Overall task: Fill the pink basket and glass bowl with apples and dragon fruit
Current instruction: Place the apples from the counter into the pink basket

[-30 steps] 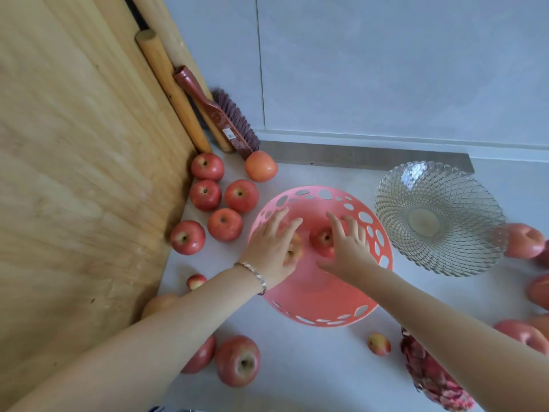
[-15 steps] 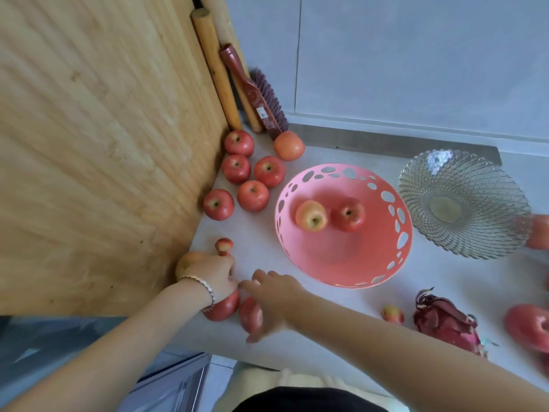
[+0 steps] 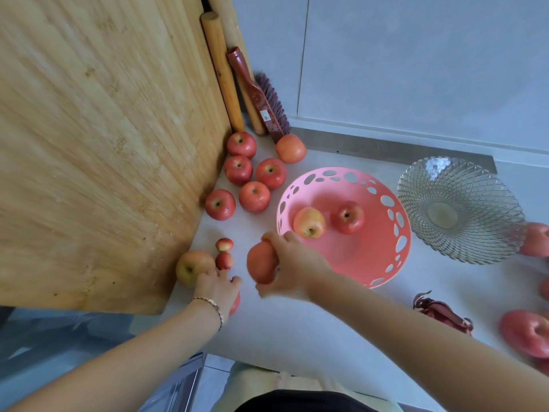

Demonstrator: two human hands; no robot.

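**A:** Where did the pink basket (image 3: 341, 263) stand?

**B:** It stood on the desk (image 3: 297, 331), just in front of the right hand (image 3: 292, 269) and a little to its right. Two apples lay inside it, side by side: a yellowish apple (image 3: 309, 223) on the left and a dark red apple (image 3: 347, 217) on the right. The glass bowl (image 3: 475, 185) stood near the basket, on its right side.

**A:** What did the right hand hold?

**B:** Its fingers were curled around a pale red apple (image 3: 261, 264). The hand kept this apple just beside the near-left rim of the basket, and one fingertip overlapped the rim in the view.

**A:** And the left hand (image 3: 217, 288)?

**B:** It lay over a red apple (image 3: 234, 303) near the front edge of the desk. Most of this apple was hidden under the palm. I cannot tell if the fingers gripped it or only rested on it. The fingertips were close to a large yellow-green apple (image 3: 193, 267) and to a small red apple (image 3: 224, 261). A thin bracelet (image 3: 212, 304) was on the wrist.

**A:** What lay further away?

**B:** The dragon fruit (image 3: 442, 315) lay to the right of the right forearm, well apart from both hands. Five red apples (image 3: 254, 196) were grouped to the left of the basket, beside a tall wooden board (image 3: 104, 144). An orange-red apple (image 3: 290, 148) lay behind them, touching a brush (image 3: 258, 96) that leaned in the corner.
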